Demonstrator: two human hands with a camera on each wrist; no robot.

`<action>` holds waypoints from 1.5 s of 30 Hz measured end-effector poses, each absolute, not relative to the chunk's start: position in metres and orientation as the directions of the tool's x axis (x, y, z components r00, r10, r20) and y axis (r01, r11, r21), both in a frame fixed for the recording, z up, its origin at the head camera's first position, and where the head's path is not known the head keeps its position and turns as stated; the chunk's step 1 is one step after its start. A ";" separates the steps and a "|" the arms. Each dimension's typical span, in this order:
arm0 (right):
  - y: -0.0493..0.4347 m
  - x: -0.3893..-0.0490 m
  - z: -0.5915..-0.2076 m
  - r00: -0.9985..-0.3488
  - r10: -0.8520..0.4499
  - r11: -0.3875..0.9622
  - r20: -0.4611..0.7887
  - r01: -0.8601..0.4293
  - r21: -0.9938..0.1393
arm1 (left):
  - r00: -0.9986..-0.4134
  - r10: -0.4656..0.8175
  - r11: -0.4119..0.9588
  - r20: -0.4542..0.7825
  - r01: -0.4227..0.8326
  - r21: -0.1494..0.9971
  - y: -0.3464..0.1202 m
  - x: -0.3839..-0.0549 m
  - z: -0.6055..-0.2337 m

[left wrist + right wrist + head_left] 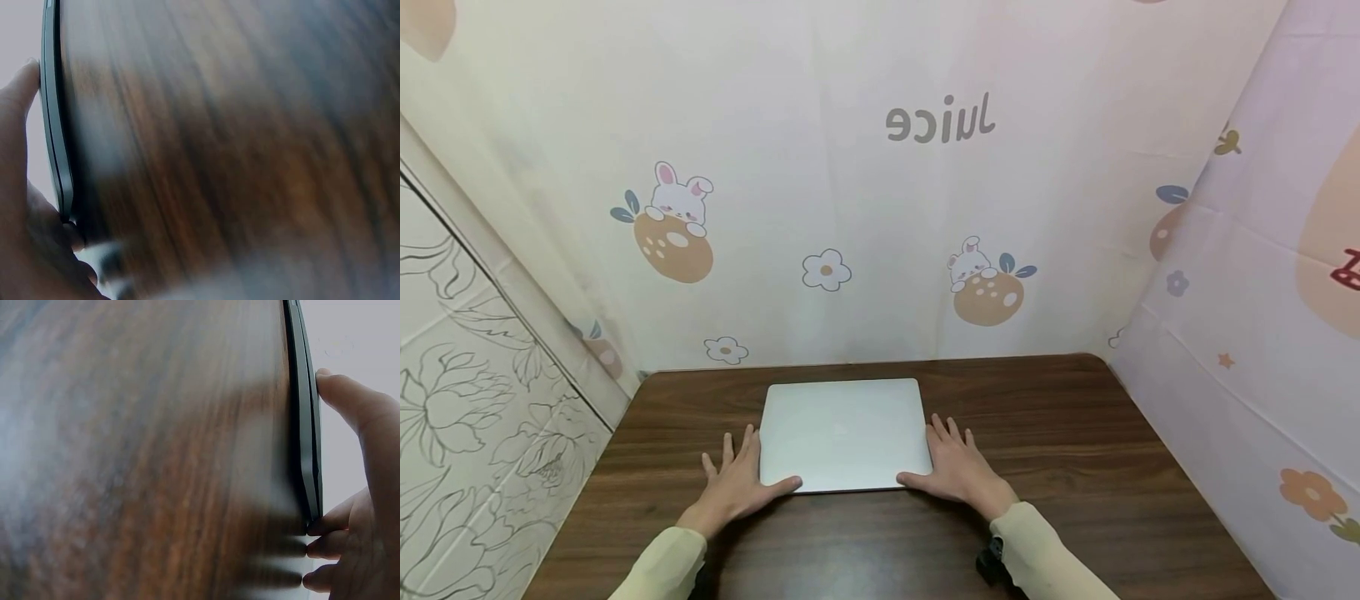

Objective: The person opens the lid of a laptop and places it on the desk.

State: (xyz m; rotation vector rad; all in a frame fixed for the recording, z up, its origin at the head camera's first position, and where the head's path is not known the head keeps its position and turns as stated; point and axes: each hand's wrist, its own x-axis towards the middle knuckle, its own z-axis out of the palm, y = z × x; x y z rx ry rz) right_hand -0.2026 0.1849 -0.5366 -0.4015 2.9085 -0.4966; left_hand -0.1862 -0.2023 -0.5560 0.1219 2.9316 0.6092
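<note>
A closed silver laptop lies flat on the dark wooden table, its long front edge toward me. At its left side is my left hand, fingers spread and mostly straight, thumb at the front left corner. My right hand mirrors it on the other side, fingers along the short edge and thumb on the front edge. In the left wrist view the thumb touches the laptop's thin edge, fingertips close to the table. The right wrist view has that thumb at the lid by the laptop's edge, with several fingertips beside the corner.
The brown wood-grain table surrounds the laptop. Behind it hangs a pale printed curtain with bunnies and flowers. More patterned cloth borders the right, and a white panel with line-drawn flowers stands at the left.
</note>
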 end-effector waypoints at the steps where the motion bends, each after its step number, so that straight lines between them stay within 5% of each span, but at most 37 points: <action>1: 0.185 -0.203 -0.537 -0.951 -0.288 0.910 -0.116 -0.234 -0.343 | -0.986 0.109 0.915 -0.123 0.051 0.400 -0.202 -0.186 -0.556; 45: 0.203 -0.199 -0.536 -0.953 -0.278 0.911 -0.119 -0.222 -0.348 | -0.990 0.107 0.916 -0.094 0.062 0.396 -0.183 -0.182 -0.552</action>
